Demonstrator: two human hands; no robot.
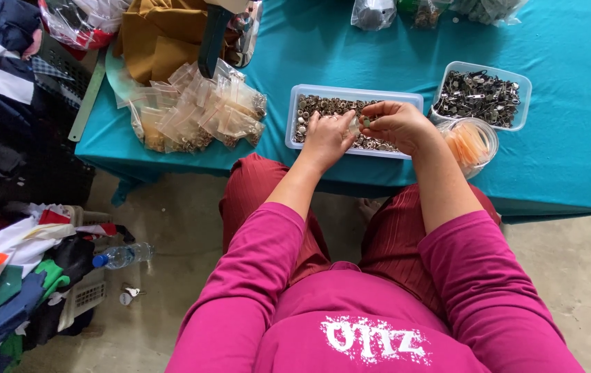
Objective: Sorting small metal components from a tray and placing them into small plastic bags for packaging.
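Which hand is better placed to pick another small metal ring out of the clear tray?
Probably the left hand: it hovers over the rings in the clear tray, fingers pointing down. The right hand appears to pinch a small piece at its fingertips.

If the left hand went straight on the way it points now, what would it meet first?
Most likely the small metal rings in the clear tray; the left hand already hovers over its near edge, though height is unclear.

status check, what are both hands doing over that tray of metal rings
Left hand and right hand together over the tray of rings, pinching a small clear bag. Bag's contents too small to tell. Nothing in the way.
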